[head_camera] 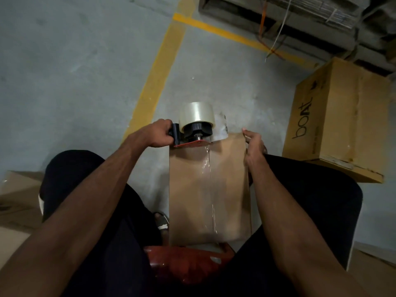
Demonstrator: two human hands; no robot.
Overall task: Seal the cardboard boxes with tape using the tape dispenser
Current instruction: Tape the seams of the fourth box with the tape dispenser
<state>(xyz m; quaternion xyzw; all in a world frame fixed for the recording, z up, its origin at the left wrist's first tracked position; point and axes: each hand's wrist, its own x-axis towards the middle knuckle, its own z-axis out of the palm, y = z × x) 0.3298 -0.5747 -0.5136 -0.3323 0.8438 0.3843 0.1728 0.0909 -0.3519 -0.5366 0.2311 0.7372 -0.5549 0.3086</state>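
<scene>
A plain brown cardboard box (229, 189) stands between my knees, its top face towards me. A strip of clear tape (209, 183) runs along its middle from the near edge to the far edge. My left hand (159, 133) grips the black handle of the tape dispenser (195, 131), which carries a clear tape roll (197, 114) and rests at the box's far edge. My right hand (254, 146) presses flat against the box's right side, near the far corner.
A large printed cardboard box (338, 116) stands on the floor to the right. Flattened cardboard (17, 196) lies at the left. A red stool (184, 264) sits under me. Yellow floor lines (158, 67) and a pallet with straps (278, 22) lie ahead.
</scene>
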